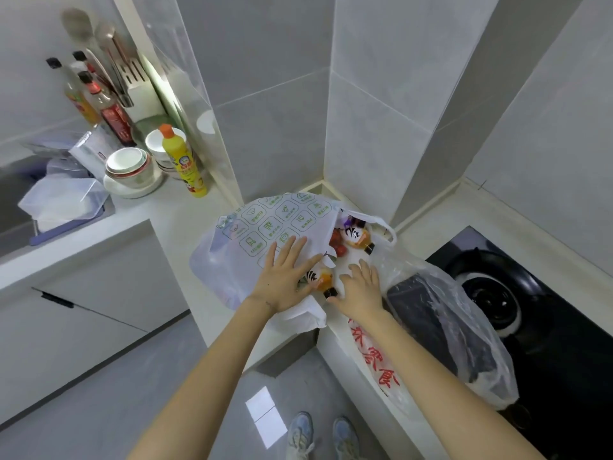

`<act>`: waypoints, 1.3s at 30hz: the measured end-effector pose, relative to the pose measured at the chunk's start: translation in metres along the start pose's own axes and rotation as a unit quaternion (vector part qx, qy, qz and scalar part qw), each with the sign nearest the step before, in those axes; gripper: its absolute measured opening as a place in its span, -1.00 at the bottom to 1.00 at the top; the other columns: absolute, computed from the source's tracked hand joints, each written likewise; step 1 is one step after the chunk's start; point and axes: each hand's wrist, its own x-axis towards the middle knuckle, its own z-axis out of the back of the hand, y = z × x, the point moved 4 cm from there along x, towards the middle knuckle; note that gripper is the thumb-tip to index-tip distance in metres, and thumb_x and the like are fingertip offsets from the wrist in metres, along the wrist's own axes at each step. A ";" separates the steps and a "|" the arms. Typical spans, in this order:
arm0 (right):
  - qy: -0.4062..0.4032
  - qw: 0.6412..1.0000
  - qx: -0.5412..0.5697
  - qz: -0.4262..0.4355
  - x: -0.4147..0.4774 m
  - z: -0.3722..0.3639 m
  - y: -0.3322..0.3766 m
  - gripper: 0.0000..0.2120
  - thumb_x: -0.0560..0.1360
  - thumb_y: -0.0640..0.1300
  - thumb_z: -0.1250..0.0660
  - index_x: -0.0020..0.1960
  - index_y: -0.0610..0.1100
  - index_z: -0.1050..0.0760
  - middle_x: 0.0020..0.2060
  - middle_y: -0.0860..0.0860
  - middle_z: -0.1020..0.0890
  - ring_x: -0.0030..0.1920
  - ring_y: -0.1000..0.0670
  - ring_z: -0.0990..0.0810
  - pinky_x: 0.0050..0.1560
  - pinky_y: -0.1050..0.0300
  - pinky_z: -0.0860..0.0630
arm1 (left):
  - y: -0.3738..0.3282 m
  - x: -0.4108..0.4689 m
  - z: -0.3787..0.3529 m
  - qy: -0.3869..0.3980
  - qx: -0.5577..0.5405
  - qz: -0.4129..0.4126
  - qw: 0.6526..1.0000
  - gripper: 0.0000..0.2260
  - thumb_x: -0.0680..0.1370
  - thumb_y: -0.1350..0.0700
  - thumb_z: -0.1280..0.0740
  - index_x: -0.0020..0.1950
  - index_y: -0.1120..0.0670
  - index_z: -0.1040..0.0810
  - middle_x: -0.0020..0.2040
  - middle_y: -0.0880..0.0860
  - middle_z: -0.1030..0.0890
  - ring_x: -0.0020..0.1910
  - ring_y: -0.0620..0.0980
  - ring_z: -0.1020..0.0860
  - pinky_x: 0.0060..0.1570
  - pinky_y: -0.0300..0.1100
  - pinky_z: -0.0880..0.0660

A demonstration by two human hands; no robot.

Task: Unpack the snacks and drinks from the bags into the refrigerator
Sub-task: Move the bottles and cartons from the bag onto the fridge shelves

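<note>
A white plastic bag with green printed icons (265,224) lies on the corner of the white counter (172,214). My left hand (285,277) rests flat on it, fingers spread. In the bag's open mouth lie two orange drink bottles with black caps, one (320,280) between my hands and one (360,239) farther back, beside red snack packets (336,244). My right hand (360,290) is spread open beside the nearer bottle, holding nothing. A clear plastic bag (444,320) with a dark box inside and red lettering lies to the right.
A black gas hob (517,293) is at the right, partly under the clear bag. On the left counter stand a yellow detergent bottle (184,161), stacked bowls (131,167), sauce bottles (106,101), a utensil holder and plastic containers (63,204). Grey tiled walls close the corner.
</note>
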 end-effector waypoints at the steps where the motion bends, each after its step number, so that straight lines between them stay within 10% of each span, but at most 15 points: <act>1: -0.001 1.000 -0.001 -0.002 0.001 -0.003 0.000 -0.43 0.53 0.23 -0.21 0.41 -0.10 -0.37 0.48 -0.12 -0.23 0.54 -0.17 0.04 0.50 -0.11 0.23 | 0.003 0.003 -0.002 0.006 0.003 0.003 1.000 -0.28 0.42 -0.40 0.26 0.55 -0.22 -0.02 0.59 0.01 0.19 0.54 0.04 0.30 0.43 0.08 0.43; 20: -0.027 0.997 0.059 -0.031 0.026 -0.042 0.003 -0.56 0.54 0.12 -0.25 0.28 -0.14 -0.48 0.28 -0.05 -0.49 0.51 -0.09 -0.12 0.53 -0.03 0.24 | 0.024 0.005 -0.016 0.002 -0.090 0.024 0.996 -0.29 0.43 -0.44 0.15 0.52 -0.21 -0.19 0.59 -0.06 0.10 0.55 -0.03 0.23 0.47 0.07 0.35; 23: -0.099 0.989 0.110 -0.022 0.020 -0.024 -0.001 -0.66 0.48 0.07 -0.31 0.12 -0.16 -0.53 0.12 -0.07 -0.58 0.42 -0.12 -0.30 0.51 0.00 -0.02 | 0.021 0.005 -0.011 -0.014 -0.098 -0.003 0.995 -0.29 0.43 -0.44 0.09 0.53 -0.20 -0.19 0.59 -0.05 0.05 0.56 -0.03 0.20 0.48 0.07 0.32; 27: -0.175 0.953 0.245 -0.024 0.009 0.017 -0.005 -0.75 0.47 0.01 -0.38 0.00 -0.17 -0.49 -0.16 -0.05 -0.62 -0.07 -0.08 -0.58 -0.07 0.08 -0.46 | 0.016 0.008 -0.003 -0.035 -0.129 -0.030 0.991 -0.39 0.50 -0.34 -0.14 0.52 -0.19 -0.19 0.58 -0.09 -0.07 0.57 -0.03 0.08 0.47 0.01 0.29; 39: -0.190 0.948 0.255 0.029 -0.004 0.064 0.007 -0.76 0.49 0.00 -0.34 0.10 -0.08 -0.52 -0.10 0.03 -0.64 -0.12 0.00 -0.59 -0.14 0.05 -0.54 | -0.010 0.026 -0.001 -0.088 -0.237 -0.028 0.967 -0.36 0.37 -0.20 -0.42 0.42 -0.08 -0.38 0.31 -0.11 -0.50 0.29 -0.05 -0.46 0.24 0.04 -0.42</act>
